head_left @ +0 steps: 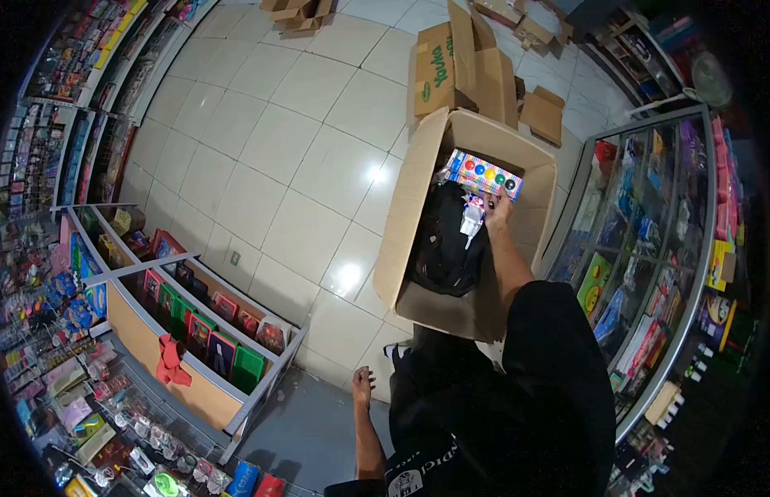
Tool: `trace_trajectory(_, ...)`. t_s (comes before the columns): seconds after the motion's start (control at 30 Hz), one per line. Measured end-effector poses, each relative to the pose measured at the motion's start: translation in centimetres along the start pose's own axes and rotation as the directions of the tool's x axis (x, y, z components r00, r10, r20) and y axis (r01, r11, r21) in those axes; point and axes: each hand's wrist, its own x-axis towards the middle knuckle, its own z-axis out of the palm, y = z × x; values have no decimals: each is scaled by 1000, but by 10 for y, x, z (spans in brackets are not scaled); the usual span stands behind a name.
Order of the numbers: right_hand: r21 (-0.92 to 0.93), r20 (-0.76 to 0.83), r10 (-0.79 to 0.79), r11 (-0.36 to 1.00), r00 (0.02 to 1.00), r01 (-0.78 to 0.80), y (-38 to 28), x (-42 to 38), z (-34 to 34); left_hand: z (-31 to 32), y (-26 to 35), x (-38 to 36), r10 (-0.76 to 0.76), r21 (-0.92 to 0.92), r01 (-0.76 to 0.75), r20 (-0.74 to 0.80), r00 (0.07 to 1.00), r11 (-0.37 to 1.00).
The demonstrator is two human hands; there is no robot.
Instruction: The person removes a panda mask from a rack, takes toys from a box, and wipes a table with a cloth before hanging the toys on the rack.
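Black sleeve fabric gives way to a bare right forearm, which reaches forward into an open cardboard carton [497, 137] with the elbow bent and the right hand [498, 214] angled away from the body. Its visible fingertips touch the lower edge of a colour-dotted box [487, 172], near the right end; since the remaining fingers are hidden, I cannot tell whether the hand grips the box or merely touches it. The box sits slanted in the upper part of the carton, its face showing red, blue, yellow, green and black circles. Just beside the thumb is a white-and-purple packet [473, 217], its print too small to read. Below and left lies a black bag-like bundle [443, 240], its folds too dark to separate, its right side partly covered by the packet and the hand.

The left arm hangs low at the person's side, forearm upright in view, the left hand [363, 383] loosely half-curled with nothing visible in it, well apart from the carton. The black shirt [518, 414] hides most of the legs, and its white lettering is cut short by folds. Dark lens edges crop the glass display case [629, 224] at right.
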Motion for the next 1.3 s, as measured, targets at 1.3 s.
trace_trajectory(1.3,-542,401,877,459,-264,703,226,-641,-80,-133,-38,-106,423,-846,-493,-378,824,205)
